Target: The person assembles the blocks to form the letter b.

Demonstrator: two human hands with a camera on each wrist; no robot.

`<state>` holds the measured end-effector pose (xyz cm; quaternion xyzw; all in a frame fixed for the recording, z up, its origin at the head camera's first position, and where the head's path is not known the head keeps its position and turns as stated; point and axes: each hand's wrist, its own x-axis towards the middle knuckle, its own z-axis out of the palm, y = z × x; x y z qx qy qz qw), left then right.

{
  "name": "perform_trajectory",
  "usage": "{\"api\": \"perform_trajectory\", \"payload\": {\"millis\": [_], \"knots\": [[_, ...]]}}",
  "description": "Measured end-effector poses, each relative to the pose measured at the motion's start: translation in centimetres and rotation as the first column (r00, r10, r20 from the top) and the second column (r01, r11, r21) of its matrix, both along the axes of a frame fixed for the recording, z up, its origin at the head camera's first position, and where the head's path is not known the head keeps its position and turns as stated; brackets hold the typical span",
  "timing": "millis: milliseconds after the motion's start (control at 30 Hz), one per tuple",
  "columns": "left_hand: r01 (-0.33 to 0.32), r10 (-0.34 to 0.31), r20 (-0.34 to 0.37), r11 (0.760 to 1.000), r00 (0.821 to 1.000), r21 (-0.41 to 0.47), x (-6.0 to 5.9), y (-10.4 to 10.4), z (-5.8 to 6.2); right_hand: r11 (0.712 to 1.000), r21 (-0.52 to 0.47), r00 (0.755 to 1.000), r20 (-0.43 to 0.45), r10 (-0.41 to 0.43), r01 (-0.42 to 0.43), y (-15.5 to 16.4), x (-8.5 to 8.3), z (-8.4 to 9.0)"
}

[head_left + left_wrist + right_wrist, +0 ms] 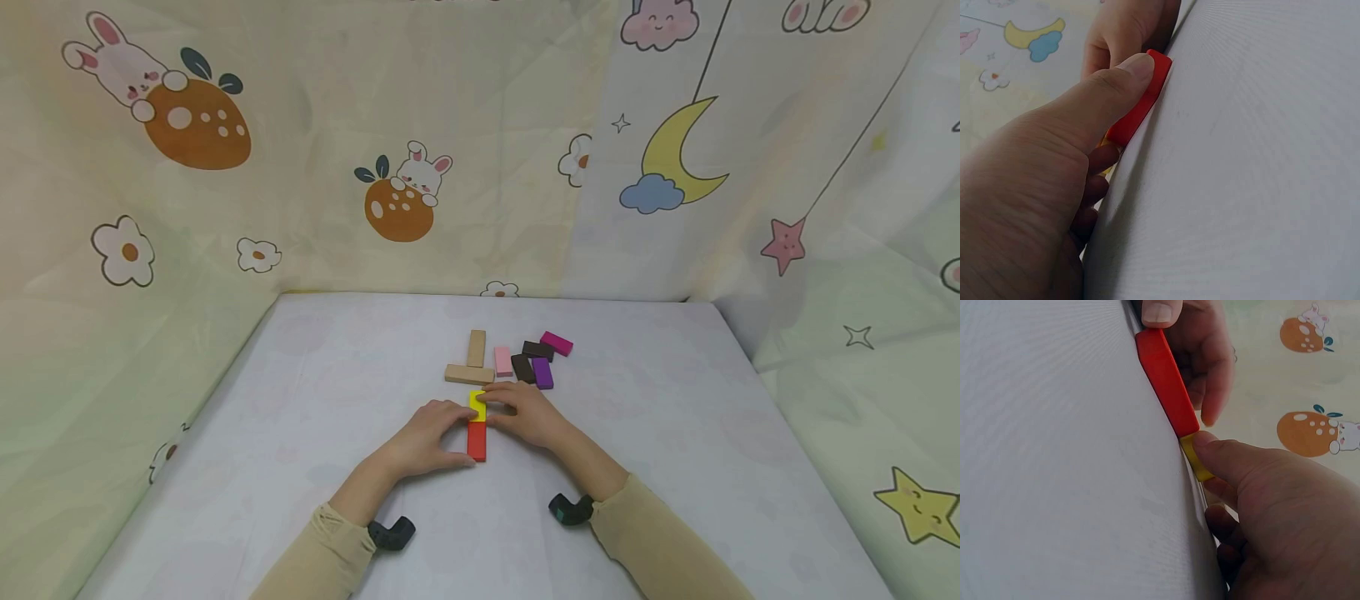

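Two blocks lie end to end in the middle of the desk [315, 392], right in front of the person: a red block [476, 441] on the near side and a yellow block [477, 404] touching its far end. Together they make one short line whose long axis runs straight away from the person, toward the back of the desk.

The left hand [427, 437] sits just to the left of that line, its thumb pressed on the near end of the red block and its fingers curled along the block's left side, so it holds the red block. The right hand [528, 412] comes in from the right, thumb on the yellow block and fingers over its far side, pinching it. Both hands are equally close; the line lies between them.

Just beyond lies a loose cluster: two tan blocks [472, 360] set in a T, a pink block [502, 360], two dark brown blocks [528, 358], a purple block [542, 372] and a magenta block [557, 342].

The desk wears a pale cloth. Cartoon cloths [397, 192] with rabbits, a moon and stars hang around it.
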<state>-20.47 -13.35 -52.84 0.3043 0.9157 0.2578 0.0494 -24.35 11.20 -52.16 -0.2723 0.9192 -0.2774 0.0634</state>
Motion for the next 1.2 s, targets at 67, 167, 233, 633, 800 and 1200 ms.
{"api": "perform_trajectory", "payload": {"millis": [67, 167, 233, 633, 800, 1200], "knots": [[-0.002, 0.002, 0.005, 1.000, 1.000, -0.009, 0.1, 0.0, 0.1, 1.000, 0.001, 1.000, 0.000, 0.000, 0.000, 0.0, 0.0, 0.0], [-0.008, 0.008, 0.014, 1.000, 1.000, -0.013, 0.2, 0.0, 0.2, 1.000, -0.002, 1.000, -0.002, -0.002, 0.002, 0.0, 0.0, 0.0], [-0.010, 0.010, 0.018, 1.000, 1.000, -0.014, 0.2, -0.1, 0.2, 1.000, -0.006, 1.000, -0.004, -0.002, 0.002, 0.0, 0.0, 0.0], [-0.009, 0.009, 0.009, 1.000, 1.000, -0.027, 0.1, -0.2, -0.1, 0.998, -0.045, 0.998, 0.045, -0.040, 0.042, 0.1, -0.1, -0.1], [-0.010, 0.011, 0.010, 1.000, 1.000, -0.028, 0.1, -0.2, 0.0, 0.976, -0.130, 0.984, 0.078, -0.163, 0.172, 0.0, -0.4, 0.4], [-0.002, 0.002, -0.007, 1.000, 1.000, -0.009, 0.0, -0.2, -0.2, 0.976, -0.068, 0.978, -0.019, -0.206, 0.205, -1.3, -2.9, 1.2]]}}
